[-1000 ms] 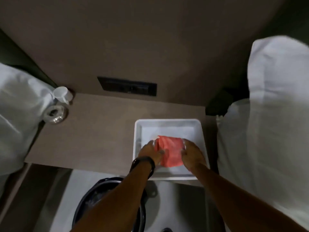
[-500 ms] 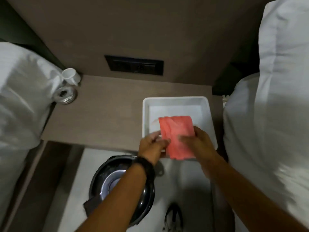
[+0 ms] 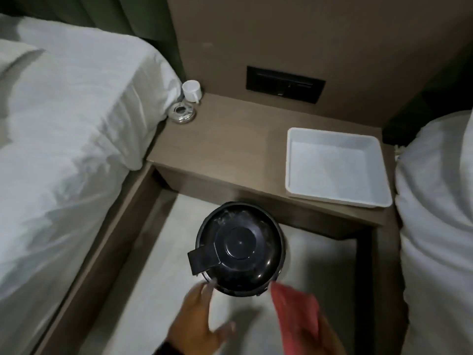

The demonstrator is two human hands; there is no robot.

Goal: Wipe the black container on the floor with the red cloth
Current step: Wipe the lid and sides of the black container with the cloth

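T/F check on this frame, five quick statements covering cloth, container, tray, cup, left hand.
1. The red cloth lies in the white tray. False: it is in the right hand, beside the black container; the tray holds no cloth.
2. The black container stands on the floor in front of the nightstand. True.
3. The container's lid is off. False: the lid is on.
4. A white cup sits at the nightstand's far left corner. True.
5. The left hand holds the cloth. False: it is open and empty, near the container.

Black container [image 3: 240,248], red cloth [image 3: 297,313], white tray [image 3: 335,166].
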